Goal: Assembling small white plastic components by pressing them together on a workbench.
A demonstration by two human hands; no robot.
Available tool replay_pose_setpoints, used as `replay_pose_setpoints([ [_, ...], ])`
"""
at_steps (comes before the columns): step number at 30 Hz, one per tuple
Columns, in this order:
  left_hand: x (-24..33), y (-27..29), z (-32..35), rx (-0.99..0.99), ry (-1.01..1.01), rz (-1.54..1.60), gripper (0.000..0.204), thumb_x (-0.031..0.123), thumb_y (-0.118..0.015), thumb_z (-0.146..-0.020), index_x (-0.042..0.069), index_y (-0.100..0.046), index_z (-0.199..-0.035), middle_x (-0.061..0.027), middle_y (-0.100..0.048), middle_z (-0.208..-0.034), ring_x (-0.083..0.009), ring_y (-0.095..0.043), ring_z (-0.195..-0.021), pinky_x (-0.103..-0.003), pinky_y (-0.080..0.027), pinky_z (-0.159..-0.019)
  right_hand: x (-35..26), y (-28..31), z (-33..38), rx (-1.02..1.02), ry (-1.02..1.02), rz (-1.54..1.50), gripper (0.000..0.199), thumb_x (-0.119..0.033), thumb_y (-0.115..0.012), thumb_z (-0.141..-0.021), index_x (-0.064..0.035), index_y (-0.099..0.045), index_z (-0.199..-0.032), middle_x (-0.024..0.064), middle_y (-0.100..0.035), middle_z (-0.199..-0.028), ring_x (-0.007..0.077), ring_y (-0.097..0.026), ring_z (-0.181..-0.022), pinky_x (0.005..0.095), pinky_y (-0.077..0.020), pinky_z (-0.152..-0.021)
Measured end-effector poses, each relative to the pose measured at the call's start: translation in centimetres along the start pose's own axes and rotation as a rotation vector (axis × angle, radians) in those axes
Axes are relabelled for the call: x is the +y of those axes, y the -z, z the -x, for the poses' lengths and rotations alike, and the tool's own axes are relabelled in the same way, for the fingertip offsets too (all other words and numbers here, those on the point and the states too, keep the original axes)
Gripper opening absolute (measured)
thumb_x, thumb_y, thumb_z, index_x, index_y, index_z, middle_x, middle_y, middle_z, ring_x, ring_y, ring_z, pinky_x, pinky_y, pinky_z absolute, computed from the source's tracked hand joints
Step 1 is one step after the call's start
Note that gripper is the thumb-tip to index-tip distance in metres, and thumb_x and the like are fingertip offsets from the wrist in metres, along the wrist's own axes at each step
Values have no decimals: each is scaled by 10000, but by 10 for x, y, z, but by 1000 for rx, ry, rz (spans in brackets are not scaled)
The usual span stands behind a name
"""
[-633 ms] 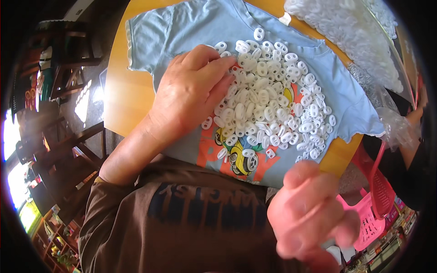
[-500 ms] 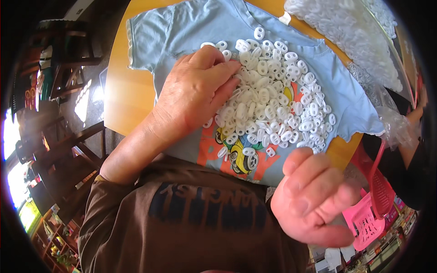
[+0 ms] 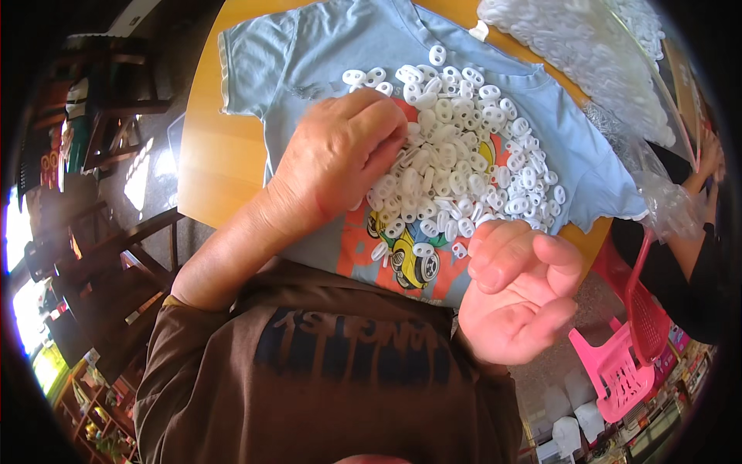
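A heap of small white oval plastic pieces, each with two holes, lies on a light blue printed T-shirt spread over a wooden table. My left hand rests at the heap's left edge, back upward, fingers curled in together. Whatever its fingertips pinch is hidden. Palm up, my right hand hovers at the near right edge of the heap. Its fingers are bent but apart from the thumb, and nothing shows in them.
A large mass of white pieces lies at the far right beside a clear plastic bag. Another person's hand shows at the right edge. Pink plastic chairs stand at lower right, dark wooden furniture at left.
My right hand has moved up and left to the heap, its palm turning upward. My left fingers have drawn closer together, uncovering pieces at the heap's upper left.
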State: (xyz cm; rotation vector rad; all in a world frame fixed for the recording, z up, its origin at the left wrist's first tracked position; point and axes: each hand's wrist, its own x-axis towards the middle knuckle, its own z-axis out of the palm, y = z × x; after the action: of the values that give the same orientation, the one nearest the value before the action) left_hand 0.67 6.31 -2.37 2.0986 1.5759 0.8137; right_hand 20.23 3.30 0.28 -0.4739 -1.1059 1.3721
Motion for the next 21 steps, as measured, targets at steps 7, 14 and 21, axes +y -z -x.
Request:
replay_pose_setpoints([
  [7,4,2,5,-36,4,-69,101,66,-612,-769,58,-573,-862,-85,-584,-844,-290,-577,-781,-357,-466,-660,-6,-10,8,101,-115,90,404,-314,-472,-887,7,-465,-1132,78,-557,-742,141,-497,-650,263,-375,-530],
  [14,1,4,11,-3,-58,-112,205,99,-617,-766,119,-623,-970,-61,-591,-861,-275,-584,-785,-360,-471,-680,-11,-19,14,135,-192,95,353,-244,-509,-864,0,-480,-1117,84,-556,-741,141,-495,-661,265,-386,-570],
  [21,0,5,13,-67,-128,-157,278,94,-634,-729,159,-633,-1000,-41,-592,-895,-254,-588,-782,-358,-473,-701,0,-19,10,140,-164,126,314,-184,-514,-859,17,-489,-1099,82,-552,-716,135,-487,-633,262,-399,-599],
])
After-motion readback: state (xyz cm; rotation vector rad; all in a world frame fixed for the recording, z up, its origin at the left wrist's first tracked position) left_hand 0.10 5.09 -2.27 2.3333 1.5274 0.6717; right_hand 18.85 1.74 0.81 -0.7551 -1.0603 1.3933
